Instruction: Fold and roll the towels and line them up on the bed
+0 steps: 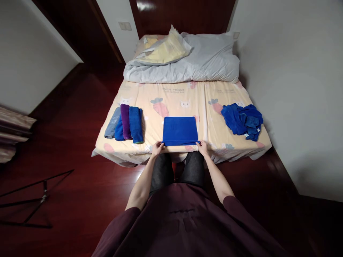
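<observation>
A blue towel (180,129) lies flat in a rectangle near the front edge of the bed, its near edge turned over in a narrow strip. My left hand (157,147) pinches the near left corner of this towel. At the near right corner, my right hand (202,147) grips it the same way. To the left lie several rolled or folded towels side by side: a grey one (112,123), a purple one (125,121) and blue ones (135,124). A crumpled heap of blue towels (238,117) rests on the right side of the bed.
The bed (150,89) has a peach sheet with carrot prints. A rolled grey quilt (211,57) and a yellow pillow (168,48) lie at its head. On the dark red floor at left stand black tripod legs (44,196). A white wall (300,89) is at right.
</observation>
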`<state>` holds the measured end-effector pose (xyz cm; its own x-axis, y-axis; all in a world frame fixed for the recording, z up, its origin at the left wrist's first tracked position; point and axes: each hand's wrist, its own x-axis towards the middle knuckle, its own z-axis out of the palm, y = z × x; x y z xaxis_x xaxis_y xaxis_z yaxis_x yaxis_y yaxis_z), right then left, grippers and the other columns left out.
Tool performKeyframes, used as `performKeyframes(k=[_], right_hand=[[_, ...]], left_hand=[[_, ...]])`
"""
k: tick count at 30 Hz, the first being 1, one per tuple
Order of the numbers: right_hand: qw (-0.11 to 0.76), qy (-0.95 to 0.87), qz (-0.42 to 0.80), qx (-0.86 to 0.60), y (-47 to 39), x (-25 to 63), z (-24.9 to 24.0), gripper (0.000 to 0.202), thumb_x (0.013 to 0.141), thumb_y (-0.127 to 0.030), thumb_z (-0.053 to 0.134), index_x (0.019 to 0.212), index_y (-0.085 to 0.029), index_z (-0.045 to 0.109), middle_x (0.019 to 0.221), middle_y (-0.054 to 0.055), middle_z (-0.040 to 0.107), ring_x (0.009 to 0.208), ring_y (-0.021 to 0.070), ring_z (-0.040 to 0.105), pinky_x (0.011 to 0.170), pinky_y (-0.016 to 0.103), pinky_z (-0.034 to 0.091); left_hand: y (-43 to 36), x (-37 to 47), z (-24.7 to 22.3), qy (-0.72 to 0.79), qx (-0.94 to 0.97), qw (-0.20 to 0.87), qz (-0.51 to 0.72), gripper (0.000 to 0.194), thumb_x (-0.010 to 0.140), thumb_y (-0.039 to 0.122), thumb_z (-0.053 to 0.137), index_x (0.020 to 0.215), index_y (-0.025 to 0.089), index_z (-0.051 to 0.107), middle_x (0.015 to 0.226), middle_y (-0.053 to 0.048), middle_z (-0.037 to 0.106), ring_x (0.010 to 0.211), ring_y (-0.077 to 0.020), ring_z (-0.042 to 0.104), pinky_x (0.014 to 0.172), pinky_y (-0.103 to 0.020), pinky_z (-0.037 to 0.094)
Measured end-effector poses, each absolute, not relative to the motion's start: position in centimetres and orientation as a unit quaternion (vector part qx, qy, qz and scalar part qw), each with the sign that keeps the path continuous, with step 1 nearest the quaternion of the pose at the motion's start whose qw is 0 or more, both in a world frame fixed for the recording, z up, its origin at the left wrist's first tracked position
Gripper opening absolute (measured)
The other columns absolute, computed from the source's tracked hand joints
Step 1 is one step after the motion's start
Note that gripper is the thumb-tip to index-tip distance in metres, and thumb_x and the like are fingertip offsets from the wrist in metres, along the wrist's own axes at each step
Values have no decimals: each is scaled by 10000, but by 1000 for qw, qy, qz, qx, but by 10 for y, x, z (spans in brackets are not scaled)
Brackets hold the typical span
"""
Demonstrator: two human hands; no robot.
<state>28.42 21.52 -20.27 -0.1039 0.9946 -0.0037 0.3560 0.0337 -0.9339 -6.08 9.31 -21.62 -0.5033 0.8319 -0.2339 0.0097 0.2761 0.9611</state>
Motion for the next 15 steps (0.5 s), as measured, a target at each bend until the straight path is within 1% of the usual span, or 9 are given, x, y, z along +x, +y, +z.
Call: performKeyframes(k=[3, 5, 8, 11, 15], right_hand=[[367, -613, 416, -563, 220, 284, -208, 277, 849, -445, 688, 948, -188, 722, 916, 120, 780, 868, 254, 732, 864, 371, 613], [354, -622, 408, -567, 221, 284, -209, 325, 868, -511, 676, 917, -192, 713, 880, 110, 773, 853, 253, 728, 833, 357, 609], [327, -640, 391, -576, 220, 287, -207, 381, 875, -585, 669, 828, -207, 684, 797, 88, 751, 829, 258, 720, 766, 334, 594], [295, -656, 368, -588, 217, 289, -206, 387, 893, -578, 642, 733, -226, 626, 738, 75, 729, 770, 243, 705, 706, 300, 561], [255, -674, 328, -611, 214, 291, -203, 363, 919, -511, 588, 679, -240, 562, 744, 65, 733, 707, 209, 675, 673, 266, 516]], left_hand=[[97, -62, -219, 708, 304, 383, 509, 436, 820, 571, 784, 978, 183, 666, 807, -52, 702, 739, -203, 700, 696, -346, 619], [98, -65, -219, 722, 306, 367, 500, 378, 835, 533, 767, 955, 190, 665, 815, -56, 723, 791, -212, 719, 735, -334, 616], [96, -68, -218, 744, 312, 343, 481, 293, 850, 465, 743, 922, 192, 666, 846, -64, 759, 896, -231, 750, 840, -340, 611], [90, -67, -214, 767, 317, 324, 454, 215, 873, 394, 707, 908, 186, 663, 855, -80, 778, 903, -241, 765, 877, -353, 601], [86, -63, -208, 793, 329, 304, 412, 134, 890, 318, 682, 921, 187, 673, 876, -96, 795, 921, -256, 775, 895, -366, 592]])
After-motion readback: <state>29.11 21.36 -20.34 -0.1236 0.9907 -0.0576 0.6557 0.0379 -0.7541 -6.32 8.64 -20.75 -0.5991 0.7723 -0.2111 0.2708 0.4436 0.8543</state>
